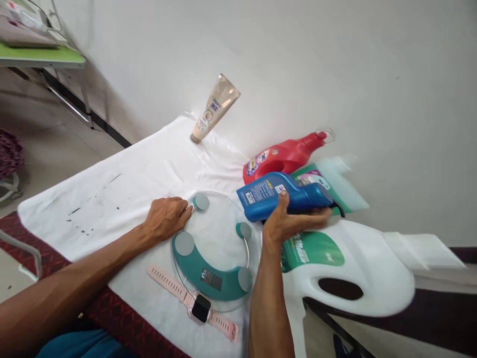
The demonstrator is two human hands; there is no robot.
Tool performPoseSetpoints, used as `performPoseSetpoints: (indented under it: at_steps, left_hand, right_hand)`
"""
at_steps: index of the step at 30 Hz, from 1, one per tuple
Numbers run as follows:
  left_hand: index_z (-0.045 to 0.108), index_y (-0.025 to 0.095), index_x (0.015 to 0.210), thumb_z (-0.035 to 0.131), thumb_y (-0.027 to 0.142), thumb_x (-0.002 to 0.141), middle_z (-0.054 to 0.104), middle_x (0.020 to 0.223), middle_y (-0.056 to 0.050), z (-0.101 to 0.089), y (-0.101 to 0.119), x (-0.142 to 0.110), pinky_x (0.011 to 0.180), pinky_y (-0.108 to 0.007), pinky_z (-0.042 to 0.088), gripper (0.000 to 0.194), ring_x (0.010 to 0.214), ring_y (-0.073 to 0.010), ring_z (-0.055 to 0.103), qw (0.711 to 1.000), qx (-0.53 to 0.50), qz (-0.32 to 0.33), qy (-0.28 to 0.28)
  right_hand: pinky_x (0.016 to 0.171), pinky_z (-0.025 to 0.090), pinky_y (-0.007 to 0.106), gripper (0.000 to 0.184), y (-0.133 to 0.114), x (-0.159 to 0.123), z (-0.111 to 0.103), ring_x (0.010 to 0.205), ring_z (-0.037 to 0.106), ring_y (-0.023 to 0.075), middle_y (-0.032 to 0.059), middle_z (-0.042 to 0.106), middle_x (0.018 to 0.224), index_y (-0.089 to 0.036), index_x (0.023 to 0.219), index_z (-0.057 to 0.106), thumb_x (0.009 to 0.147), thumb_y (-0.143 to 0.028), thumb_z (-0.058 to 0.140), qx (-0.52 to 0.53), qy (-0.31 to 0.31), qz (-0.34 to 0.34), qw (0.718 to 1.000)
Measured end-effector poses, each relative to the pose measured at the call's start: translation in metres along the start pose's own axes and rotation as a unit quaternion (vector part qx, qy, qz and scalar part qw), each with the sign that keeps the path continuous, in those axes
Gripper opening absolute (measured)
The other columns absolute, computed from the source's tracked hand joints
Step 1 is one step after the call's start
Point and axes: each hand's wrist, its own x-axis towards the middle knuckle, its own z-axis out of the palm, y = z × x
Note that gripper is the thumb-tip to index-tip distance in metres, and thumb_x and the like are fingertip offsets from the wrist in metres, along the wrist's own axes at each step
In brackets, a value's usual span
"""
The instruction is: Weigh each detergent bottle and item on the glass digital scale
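My right hand (286, 223) is closed around a blue bottle (276, 194), holding it on its side just right of a round glass scale (216, 248) with a teal band and grey pads. The fingers of my left hand (166, 216) are curled on the scale's left rim. The scale lies on a white cloth (122, 184).
A pink smartwatch (197, 306) lies in front of the scale. A red bottle (283, 156) and a green-and-white pouch (331, 184) lie behind the blue bottle. A large white jug (354, 268) lies at the right. A beige tube (214, 109) leans on the wall.
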Motion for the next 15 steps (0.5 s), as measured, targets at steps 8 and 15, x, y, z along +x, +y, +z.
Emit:
performPoseSetpoints:
  at_steps: [8, 15]
  left_hand:
    - [0.05, 0.021, 0.07, 0.037, 0.04, 0.109, 0.07, 0.081, -0.009, 0.0, 0.001, 0.0, 0.062, -0.035, 0.032, 0.045, 0.071, -0.0221, 0.065, 0.999, -0.002, -0.01, -0.046]
    - [0.064, 0.02, 0.083, 0.034, 0.04, 0.111, 0.073, 0.089, -0.012, 0.001, 0.0, 0.003, 0.066, -0.038, 0.047, 0.046, 0.078, -0.0272, 0.073, 0.997, -0.007, 0.004, -0.083]
  right_hand:
    - [0.134, 0.018, 0.065, 0.078, -0.084, -0.01, 0.082, 0.159, 0.033, 0.0355, 0.0183, 0.04, 0.164, -0.023, 0.153, 0.047, 0.088, -0.056, 0.077, 0.11, -0.201, -0.16, 0.96]
    - [0.126, 0.036, 0.06, 0.101, -0.094, 0.001, 0.262, 0.146, 0.048, 0.034, 0.0249, 0.046, 0.154, -0.014, 0.138, 0.043, 0.063, -0.059, 0.092, 0.196, -0.29, 0.027, 0.937]
